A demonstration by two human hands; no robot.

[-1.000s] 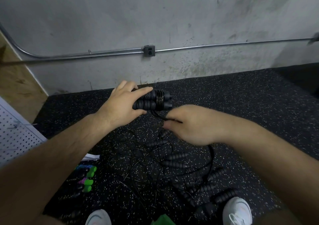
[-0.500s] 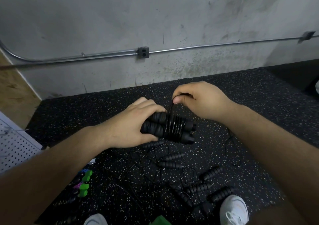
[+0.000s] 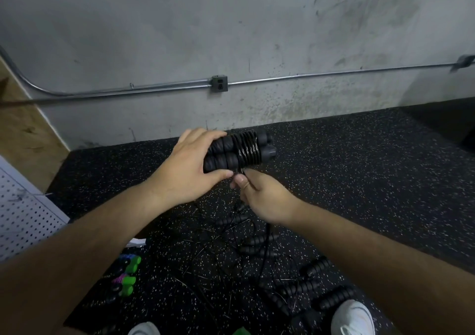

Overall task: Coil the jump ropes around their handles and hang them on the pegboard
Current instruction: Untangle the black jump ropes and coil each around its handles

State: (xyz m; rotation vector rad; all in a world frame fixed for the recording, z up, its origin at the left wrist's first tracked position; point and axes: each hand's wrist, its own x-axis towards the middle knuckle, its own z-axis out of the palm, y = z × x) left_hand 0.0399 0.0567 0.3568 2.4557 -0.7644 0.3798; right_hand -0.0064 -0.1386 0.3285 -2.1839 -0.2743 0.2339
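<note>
Progress is being judged as early. Nothing is being shown hanging on the pegboard (image 3: pixel 23 219), only a corner of which is being caught at the left edge, beside the speckled rubber floor (image 3: pixel 359 180). A tangled pile of black jump ropes (image 3: pixel 257 252) is being left uncoiled on that floor, below the hands and ahead of the white shoes (image 3: pixel 352 316). A few green-handled ropes (image 3: pixel 128 273) are lying to its left, possibly wrapped, but they are too small for that to be confirmed.

One rope is being worked. Its paired black handles (image 3: pixel 226 155) are being held side by side, roughly level, above the floor near the wall. They are being gripped at their left end by the left hand (image 3: pixel 187 173), with fingers over the top and thumb underneath. Several tight turns of cord (image 3: pixel 248 149) are being shown around both handles, just right of that hand.

The loose cord tail (image 3: pixel 243 172) is being pinched by the right hand (image 3: pixel 262 198), which is curled on it just under the handles, beside the left thumb. Slack is being trailed down into the pile.

Judged as remaining: the rest of this wrap, its hanging, and every rope in the pile.
</note>
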